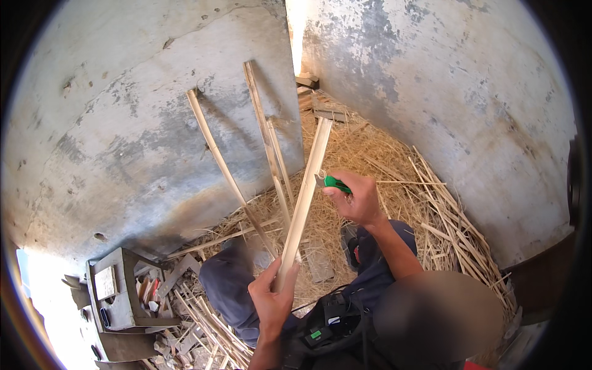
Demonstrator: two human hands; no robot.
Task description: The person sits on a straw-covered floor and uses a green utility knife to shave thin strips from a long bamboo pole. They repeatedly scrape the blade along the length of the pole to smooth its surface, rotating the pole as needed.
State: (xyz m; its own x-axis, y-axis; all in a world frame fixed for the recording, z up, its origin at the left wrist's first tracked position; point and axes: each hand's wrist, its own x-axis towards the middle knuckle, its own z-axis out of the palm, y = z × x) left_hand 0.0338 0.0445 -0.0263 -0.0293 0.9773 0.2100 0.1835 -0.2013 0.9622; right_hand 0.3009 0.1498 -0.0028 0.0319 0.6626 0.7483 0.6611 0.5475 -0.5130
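A long, pale split strip of wood or bamboo (306, 188) slants upward away from me, its near end between the thumb and fingers of my left hand (271, 295). My right hand (357, 197) is closed around a green-handled knife (337, 184). The short blade meets the strip's right edge above its middle, and a thin curled shaving shows there. The strip's far end is free, above the straw-like litter on the floor.
Several long strips (216, 154) lean on the left wall (142, 111). Shavings (364, 142) cover the floor, with a pile of thin sticks (456, 234) along the right wall. A wooden box-like stand (126, 314) holding small items is at lower left. My knees flank the work.
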